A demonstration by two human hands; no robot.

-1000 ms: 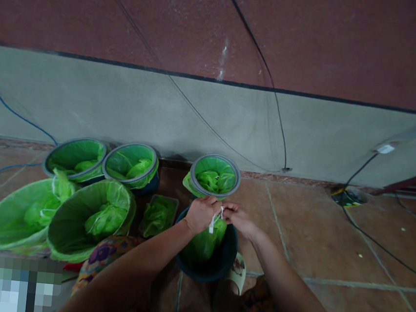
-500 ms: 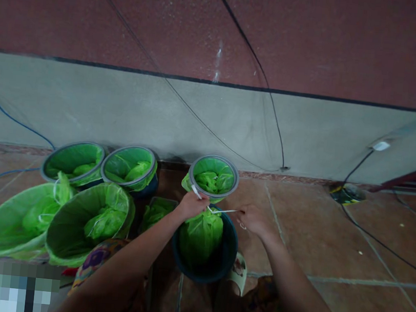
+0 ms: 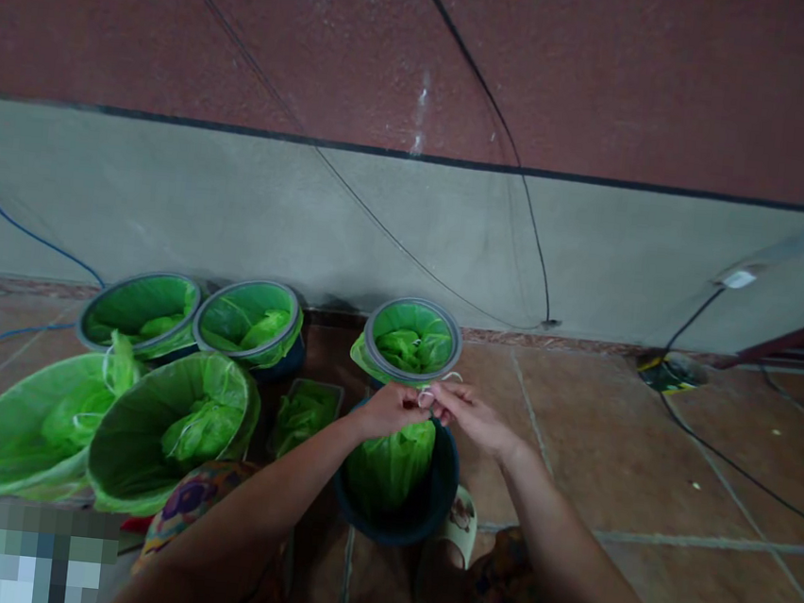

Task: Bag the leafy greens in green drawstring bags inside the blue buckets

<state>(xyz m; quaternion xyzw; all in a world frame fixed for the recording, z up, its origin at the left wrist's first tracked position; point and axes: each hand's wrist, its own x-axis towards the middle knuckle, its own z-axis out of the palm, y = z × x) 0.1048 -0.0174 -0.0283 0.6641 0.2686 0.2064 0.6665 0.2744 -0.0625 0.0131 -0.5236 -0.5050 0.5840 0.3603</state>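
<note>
A green bag (image 3: 386, 471) of thin plastic or mesh, gathered at its top, hangs inside a dark blue bucket (image 3: 442, 490) between my feet. Over the bucket my left hand (image 3: 392, 409) and my right hand (image 3: 473, 414) meet at the bag's neck. Both are closed in a pinch on a white drawstring (image 3: 425, 398), which forms a small loop between the fingertips. A loose curl of the string sticks up above the right fingers. The bag's neck is partly hidden under my hands.
Bins lined with green bags stand along the wall: an upright one (image 3: 409, 378) ahead, and several to the left, including a tilted one (image 3: 16, 473). A small clear box (image 3: 306, 415) holds green material. Cables run down the wall; a power adapter (image 3: 738, 280) hangs at right.
My hands have come together; the string, stretched straight between them before, is now a small loop at the fingertips. The bag and bucket have stayed in place.
</note>
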